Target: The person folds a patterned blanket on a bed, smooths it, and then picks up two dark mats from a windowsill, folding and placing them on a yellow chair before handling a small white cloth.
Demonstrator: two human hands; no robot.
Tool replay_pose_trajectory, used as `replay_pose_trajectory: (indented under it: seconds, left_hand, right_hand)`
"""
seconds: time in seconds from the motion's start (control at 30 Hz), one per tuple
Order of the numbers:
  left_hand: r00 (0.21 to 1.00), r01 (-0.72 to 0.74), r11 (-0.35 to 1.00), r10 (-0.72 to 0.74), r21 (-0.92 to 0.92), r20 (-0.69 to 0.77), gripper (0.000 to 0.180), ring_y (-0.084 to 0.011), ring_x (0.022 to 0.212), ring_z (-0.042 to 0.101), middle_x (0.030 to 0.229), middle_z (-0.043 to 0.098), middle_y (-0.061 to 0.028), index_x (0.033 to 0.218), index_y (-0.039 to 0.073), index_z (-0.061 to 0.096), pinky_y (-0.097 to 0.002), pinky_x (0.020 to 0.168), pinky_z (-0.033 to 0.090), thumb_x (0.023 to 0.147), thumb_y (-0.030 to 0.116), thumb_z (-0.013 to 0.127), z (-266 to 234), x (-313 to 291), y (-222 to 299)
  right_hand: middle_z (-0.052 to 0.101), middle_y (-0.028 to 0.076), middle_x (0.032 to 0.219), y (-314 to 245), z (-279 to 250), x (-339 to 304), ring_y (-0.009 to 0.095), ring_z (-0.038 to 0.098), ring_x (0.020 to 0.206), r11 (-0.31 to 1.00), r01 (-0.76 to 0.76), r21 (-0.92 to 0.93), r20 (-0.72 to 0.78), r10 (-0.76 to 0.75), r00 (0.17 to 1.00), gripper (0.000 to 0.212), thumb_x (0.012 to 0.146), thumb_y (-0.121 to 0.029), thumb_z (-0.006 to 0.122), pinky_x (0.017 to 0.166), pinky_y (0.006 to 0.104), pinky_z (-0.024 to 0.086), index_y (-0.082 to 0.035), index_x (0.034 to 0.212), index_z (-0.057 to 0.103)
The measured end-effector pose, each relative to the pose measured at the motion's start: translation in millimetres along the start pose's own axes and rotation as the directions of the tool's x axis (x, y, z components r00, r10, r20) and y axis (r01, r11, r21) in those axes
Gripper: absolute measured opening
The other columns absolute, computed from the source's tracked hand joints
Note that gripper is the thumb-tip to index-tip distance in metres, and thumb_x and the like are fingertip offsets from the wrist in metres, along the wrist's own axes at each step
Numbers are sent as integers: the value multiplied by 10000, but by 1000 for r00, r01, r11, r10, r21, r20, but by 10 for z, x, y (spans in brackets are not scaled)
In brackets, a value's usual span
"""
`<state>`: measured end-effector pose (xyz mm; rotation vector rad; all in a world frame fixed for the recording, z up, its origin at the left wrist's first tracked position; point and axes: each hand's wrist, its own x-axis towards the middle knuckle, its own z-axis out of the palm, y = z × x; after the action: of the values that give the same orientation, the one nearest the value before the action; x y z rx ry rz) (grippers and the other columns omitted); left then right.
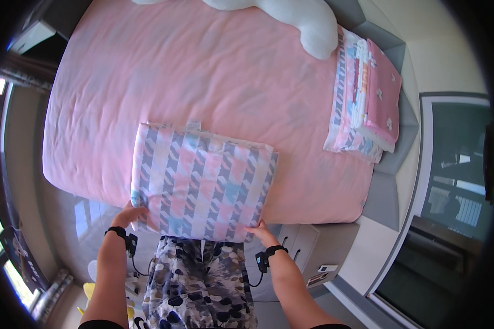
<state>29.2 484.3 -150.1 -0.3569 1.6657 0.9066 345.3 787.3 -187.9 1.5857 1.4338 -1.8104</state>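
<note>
Folded pink/grey/blue check fabric quilt (203, 181) on pink bed (148, 82), long axis L–R. L hand (129, 215), R hand (260, 233) each pinch a near corner; both equally close.

Both forearms bare; dark sleeve edges just show at the bottom rim of the view. Left wrist: black band (117, 231) with a small black box (132, 243) clipped beside it, thin black cable (139, 270) hanging from it. Right wrist: matching black band (276, 249), black box (261, 261), cable (254, 282) looping down. Trousers (200, 285): loose, patterned in grey, white and dark navy blotches.
</note>
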Motion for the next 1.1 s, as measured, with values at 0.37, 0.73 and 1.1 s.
replay_pose_trajectory:
  seconds: [0.37,0.73,1.1]
  left_hand:
    - [990,-139,987,138,-76,-23,318,-160,611,523,722,539,-73,878,-19,498,-283,543,437,620,131,606,61,-263,-138]
    - [920,-381,919,367,100,138,274,-169,595,515,685,498,-89,825,-11,516,-260,478,423,627,174,550,215,-2186,603]
    - [889,-309,947,257,84,378,242,-185,532,523,688,514,-106,830,-41,481,-246,370,395,666,133,512,1394,-2440,1411]
  right_hand:
    - [541,72,859,-104,65,-486,148,519,750,965,65,252,-21,-62,998,399,582,-37,634,667,271,414,-7,945,473]
    - [540,71,842,-534,-367,-2728,143,512,732,913,269,307,6,-285,959,416,594,-65,602,650,259,412,11,985,481]
    - [543,98,824,-265,-1205,-3674,175,529,706,791,314,525,-232,-222,947,384,594,-53,582,628,275,428,59,947,482]
